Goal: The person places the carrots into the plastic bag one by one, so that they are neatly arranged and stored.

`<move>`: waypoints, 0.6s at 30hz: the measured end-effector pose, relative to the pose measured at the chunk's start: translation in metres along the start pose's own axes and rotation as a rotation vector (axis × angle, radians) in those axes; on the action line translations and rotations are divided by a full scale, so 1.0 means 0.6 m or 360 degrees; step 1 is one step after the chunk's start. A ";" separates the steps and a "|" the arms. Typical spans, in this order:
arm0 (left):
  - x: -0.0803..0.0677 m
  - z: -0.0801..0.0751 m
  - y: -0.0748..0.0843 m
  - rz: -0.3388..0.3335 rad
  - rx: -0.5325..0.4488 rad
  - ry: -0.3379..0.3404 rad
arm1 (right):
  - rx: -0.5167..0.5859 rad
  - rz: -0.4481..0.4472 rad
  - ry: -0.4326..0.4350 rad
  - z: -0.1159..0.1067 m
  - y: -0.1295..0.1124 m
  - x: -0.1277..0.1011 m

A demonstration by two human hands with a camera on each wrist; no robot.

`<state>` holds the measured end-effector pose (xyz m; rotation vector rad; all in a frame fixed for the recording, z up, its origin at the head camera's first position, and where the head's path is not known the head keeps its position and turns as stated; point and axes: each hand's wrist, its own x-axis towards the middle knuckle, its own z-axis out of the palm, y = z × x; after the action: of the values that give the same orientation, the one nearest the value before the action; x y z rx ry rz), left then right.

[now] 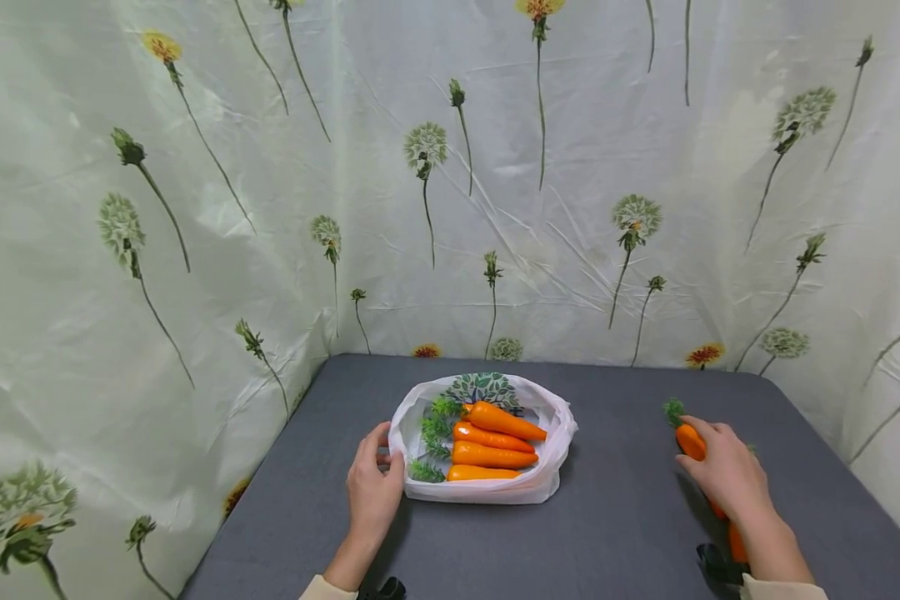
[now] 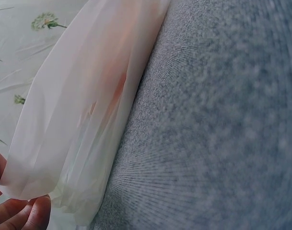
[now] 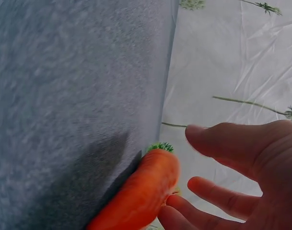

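A white plastic bag (image 1: 487, 493) sits with its mouth spread wide, and several orange carrots (image 1: 492, 455) with green tops lie side by side inside. At its left side my left hand (image 1: 375, 483) holds the rim; in the left wrist view the film (image 2: 45, 143) runs between thumb and fingers. Far to the right, my right hand (image 1: 731, 475) is over a loose carrot (image 1: 691, 442) with a green top. The right wrist view shows thumb and fingers spread beside that carrot (image 3: 141, 191), fingertips right at its side. Part of another orange carrot (image 1: 737, 543) shows beside the right wrist.
The dark grey table (image 1: 615, 525) stretches between the bag and the loose carrots. Behind it and along the sides hangs a pale curtain (image 1: 375, 200) printed with dandelions. Black wrist straps (image 1: 712, 563) show near both sleeves.
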<state>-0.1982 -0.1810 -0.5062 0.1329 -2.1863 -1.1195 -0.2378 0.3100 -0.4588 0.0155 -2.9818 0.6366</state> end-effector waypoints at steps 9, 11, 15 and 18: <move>0.001 -0.007 0.002 0.0011 0.0011 -0.0001 | -0.0035 0.0072 -0.0033 0.012 0.005 0.000; 0.001 -0.007 0.002 0.0010 0.0010 0.0002 | -0.0031 0.0071 -0.0051 0.014 0.004 0.000; 0.001 -0.005 0.002 0.0005 0.0017 0.0004 | 0.0004 0.0065 -0.0093 0.017 0.005 0.001; 0.002 -0.004 0.004 0.0009 0.0012 0.0000 | 0.0026 0.0073 -0.0116 0.017 0.006 0.002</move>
<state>-0.1970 -0.1816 -0.5029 0.1301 -2.1895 -1.1086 -0.2401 0.3092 -0.4697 -0.0290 -3.0551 0.6798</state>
